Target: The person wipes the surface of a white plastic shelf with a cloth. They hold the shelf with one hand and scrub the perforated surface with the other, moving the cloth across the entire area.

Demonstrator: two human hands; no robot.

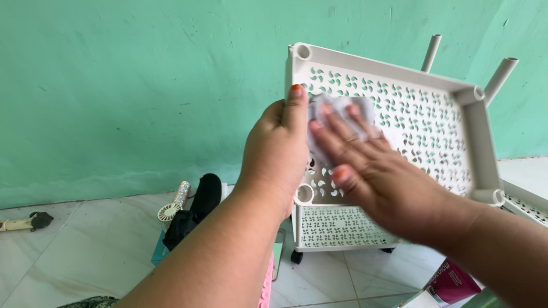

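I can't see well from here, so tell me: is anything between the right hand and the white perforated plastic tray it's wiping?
Only the pale crumpled wipe, pressed flat under the right hand against the white perforated plastic tray. The left hand grips the tray's edge directly.

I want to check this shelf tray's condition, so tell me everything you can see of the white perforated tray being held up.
The white tray looks like plastic: rectangular, with a raised rim, round corner sockets and a pinwheel-pattern perforated base. It is tilted up, facing the camera. The left hand grips its left edge; the right hand presses a pale cloth against its base.
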